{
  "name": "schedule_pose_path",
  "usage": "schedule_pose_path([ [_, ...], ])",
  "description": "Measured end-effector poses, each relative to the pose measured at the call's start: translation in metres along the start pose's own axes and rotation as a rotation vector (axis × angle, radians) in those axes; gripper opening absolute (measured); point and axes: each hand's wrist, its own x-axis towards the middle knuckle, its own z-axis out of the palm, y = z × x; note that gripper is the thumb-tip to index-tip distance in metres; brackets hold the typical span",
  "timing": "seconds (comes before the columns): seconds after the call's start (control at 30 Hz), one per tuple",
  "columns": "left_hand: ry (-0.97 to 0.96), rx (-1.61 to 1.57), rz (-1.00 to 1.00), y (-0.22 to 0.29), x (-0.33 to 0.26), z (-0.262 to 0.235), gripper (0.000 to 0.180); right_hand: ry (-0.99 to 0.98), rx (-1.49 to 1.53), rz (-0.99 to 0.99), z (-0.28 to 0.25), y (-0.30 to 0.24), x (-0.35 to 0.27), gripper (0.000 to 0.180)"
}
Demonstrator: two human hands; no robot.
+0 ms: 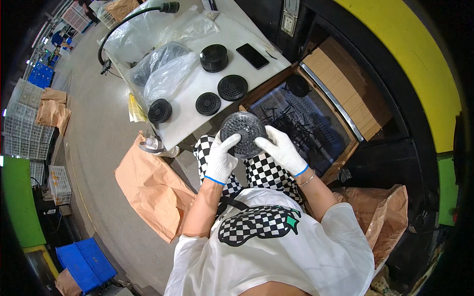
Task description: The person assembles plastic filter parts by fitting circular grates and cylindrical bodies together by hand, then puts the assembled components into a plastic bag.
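I hold a black round plastic disc (243, 127) with a perforated, ringed face above my lap. My left hand (221, 158), in a white knit glove, grips its lower left edge with the thumb on the face. On the lower right edge, my gloved right hand (285, 153) closes on it too, thumb on top and the other fingers partly hidden. Beyond, on the white table (185, 118), lie similar black parts: a taller stack (214, 59), a wide disc (232, 88), a smaller disc (208, 103) and a thick one (160, 111) near the left edge.
To the right, a wood-framed opening (340, 160) holds thin black scraps (291, 121) and a dark disc (297, 86). Clear plastic bags (170, 74), a phone (252, 56) and a gooseneck rod (121, 28) are on or beside the table. Brown paper bags (153, 190) flank me.
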Motion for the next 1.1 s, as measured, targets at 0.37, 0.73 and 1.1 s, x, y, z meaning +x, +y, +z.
schedule_pose_path([
  [0.37,0.028,0.947,0.406,0.015,-0.008,0.029,0.024,0.438,-0.145,-0.092,0.042,-0.022,0.018,0.029],
  [0.73,0.102,0.964,0.401,0.01,-0.003,-0.002,0.034,0.514,-0.187,-0.089,0.065,0.003,0.003,0.04],
  [1.1,0.013,0.855,0.229,0.032,-0.01,0.017,0.031,0.26,0.279,0.029,0.044,0.031,0.039,0.06],
])
